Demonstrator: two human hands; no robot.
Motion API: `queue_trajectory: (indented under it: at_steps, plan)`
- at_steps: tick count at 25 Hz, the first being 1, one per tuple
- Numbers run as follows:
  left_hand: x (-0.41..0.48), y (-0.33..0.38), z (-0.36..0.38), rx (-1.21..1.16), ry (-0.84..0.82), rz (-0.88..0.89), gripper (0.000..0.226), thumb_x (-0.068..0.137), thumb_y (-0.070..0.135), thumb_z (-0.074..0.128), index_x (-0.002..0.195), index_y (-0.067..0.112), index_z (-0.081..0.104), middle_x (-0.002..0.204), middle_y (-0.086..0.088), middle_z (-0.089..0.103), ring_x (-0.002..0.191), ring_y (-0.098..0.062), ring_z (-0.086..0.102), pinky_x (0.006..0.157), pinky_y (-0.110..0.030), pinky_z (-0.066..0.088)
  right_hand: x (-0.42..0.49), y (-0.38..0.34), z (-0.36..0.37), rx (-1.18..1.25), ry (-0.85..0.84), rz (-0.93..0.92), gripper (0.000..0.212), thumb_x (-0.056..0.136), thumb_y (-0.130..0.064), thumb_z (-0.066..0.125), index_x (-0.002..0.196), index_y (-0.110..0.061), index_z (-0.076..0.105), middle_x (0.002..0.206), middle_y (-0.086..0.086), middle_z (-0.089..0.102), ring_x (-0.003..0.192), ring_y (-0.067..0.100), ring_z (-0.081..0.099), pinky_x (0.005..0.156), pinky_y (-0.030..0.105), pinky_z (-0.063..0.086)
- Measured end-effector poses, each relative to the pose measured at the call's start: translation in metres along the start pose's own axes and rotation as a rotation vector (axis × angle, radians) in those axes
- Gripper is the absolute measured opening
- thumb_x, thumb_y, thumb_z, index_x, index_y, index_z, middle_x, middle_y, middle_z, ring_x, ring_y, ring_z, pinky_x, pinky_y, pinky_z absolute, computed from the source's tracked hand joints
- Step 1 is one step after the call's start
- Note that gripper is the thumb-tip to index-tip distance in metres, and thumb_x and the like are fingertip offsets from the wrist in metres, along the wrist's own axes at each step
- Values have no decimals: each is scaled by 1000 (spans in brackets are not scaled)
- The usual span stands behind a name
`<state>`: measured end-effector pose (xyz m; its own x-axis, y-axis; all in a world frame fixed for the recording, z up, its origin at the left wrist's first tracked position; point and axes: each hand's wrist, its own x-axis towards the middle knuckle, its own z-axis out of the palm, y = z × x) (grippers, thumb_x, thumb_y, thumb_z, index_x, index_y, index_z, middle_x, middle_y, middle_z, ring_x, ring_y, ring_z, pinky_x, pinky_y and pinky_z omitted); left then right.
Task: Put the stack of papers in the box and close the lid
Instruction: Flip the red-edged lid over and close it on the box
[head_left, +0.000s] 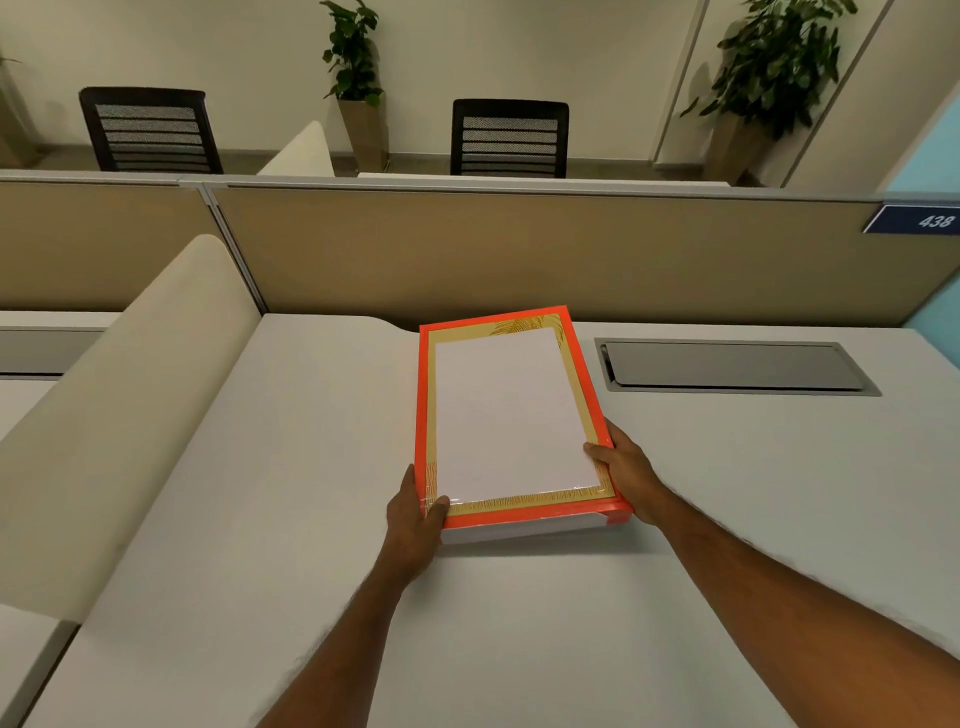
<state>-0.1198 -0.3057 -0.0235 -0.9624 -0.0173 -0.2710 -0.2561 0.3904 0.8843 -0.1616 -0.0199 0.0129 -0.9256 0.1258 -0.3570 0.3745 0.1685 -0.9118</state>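
A flat orange box (423, 395) with a gold inner border lies on the white desk (291, 467), its long side pointing away from me. The white stack of papers (506, 415) fills the frame of the box. A whitish layer shows under the orange rim along the near side. Whether a clear lid covers the papers I cannot tell, though a shiny film glints at the near left corner. My left hand (415, 514) grips that near left corner, thumb on top. My right hand (626, 467) holds the near right edge, its thumb resting at the papers' edge.
A grey cable hatch (727, 366) is set into the desk right of the box. A beige partition (519, 249) closes the far side. A cream curved divider (130, 389) borders the left. Two black chairs and potted plants stand beyond the partition.
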Motion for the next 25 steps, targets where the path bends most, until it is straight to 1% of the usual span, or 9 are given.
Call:
queue_trajectory:
  at_steps: [3,5,7,9,12,14,16,20,25]
  plan:
    - [8,-1,-6,-34,7,-29,61,94,30,55,146,16,26,134,-1,46,122,-27,52,94,-37,50,10,6,-4,-46,33,-15,48,96,-22,54,142,-18,40,137,9,56,104,24,63,80,30,55]
    - [21,0,-12,-77,37,-72,64,92,34,57,145,15,28,138,-4,46,122,-30,53,95,-40,51,21,5,-8,-107,66,-5,56,95,-29,56,145,-18,35,147,9,48,116,28,60,87,34,53]
    - [42,3,-14,-62,85,-85,69,90,39,59,147,17,26,149,-7,40,129,-31,48,103,-48,47,33,-5,-10,-213,122,-8,65,94,-33,57,149,-20,28,154,8,38,129,32,51,95,41,49]
    - [65,10,-12,63,129,-6,70,88,43,60,146,20,28,155,-6,32,138,-29,39,111,-49,38,50,-20,-9,-359,160,-83,68,93,-35,58,150,-21,24,157,7,32,136,32,43,103,46,44]
    - [99,25,-4,313,70,164,68,89,49,55,146,20,32,160,-2,23,147,-26,23,118,-48,25,77,-43,-4,-591,75,-221,72,93,-35,57,152,-18,20,161,3,23,144,26,31,113,43,32]
    - [116,32,2,434,17,182,69,89,52,53,146,19,32,162,-1,16,150,-28,11,119,-51,19,94,-52,-1,-723,20,-239,72,94,-39,54,152,-17,18,162,3,20,145,26,29,113,43,31]
    - [128,38,5,506,11,182,71,89,53,52,147,18,32,163,-1,14,151,-29,3,118,-52,15,109,-58,1,-784,9,-239,70,94,-43,52,151,-16,22,159,4,26,142,27,34,110,43,35]
    - [141,43,5,575,13,192,71,88,56,51,147,19,34,162,0,18,150,-31,5,117,-55,18,127,-57,0,-829,14,-191,67,92,-51,50,145,-15,33,150,6,42,133,29,46,102,43,43]
    - [134,43,4,708,18,226,73,86,65,43,145,21,37,161,-1,21,150,-31,8,119,-54,14,120,-47,-1,-889,-15,-192,72,91,-54,50,148,-14,29,157,7,31,142,29,35,112,45,34]
